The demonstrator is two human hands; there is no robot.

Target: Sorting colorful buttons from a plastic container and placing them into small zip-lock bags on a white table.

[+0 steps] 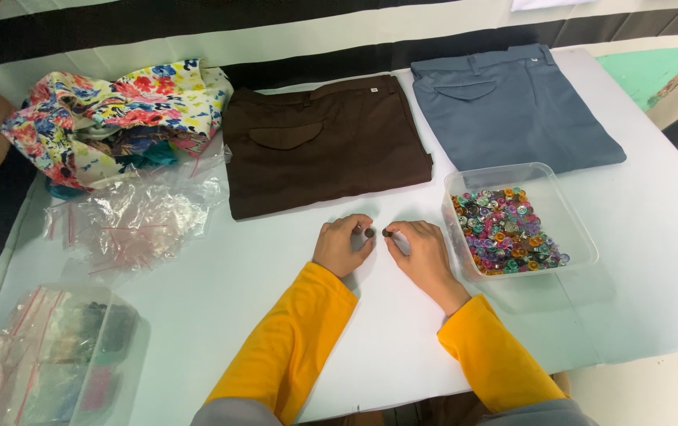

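Pinched one small dark button (369,233) in left hand (342,245), another (387,233) in right hand (420,254); clear tub (584,237) remained heaped with coloured buttons (505,229), sorting barely started.

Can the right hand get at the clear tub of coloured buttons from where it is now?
Probably yes. The right hand, pinching a small dark button, lies just beside the open-topped tub, with only bare white table between them and no lid over the coloured buttons.

Left hand (343,244) and right hand (418,251) side by side, fingertips pinched, yellow sleeves
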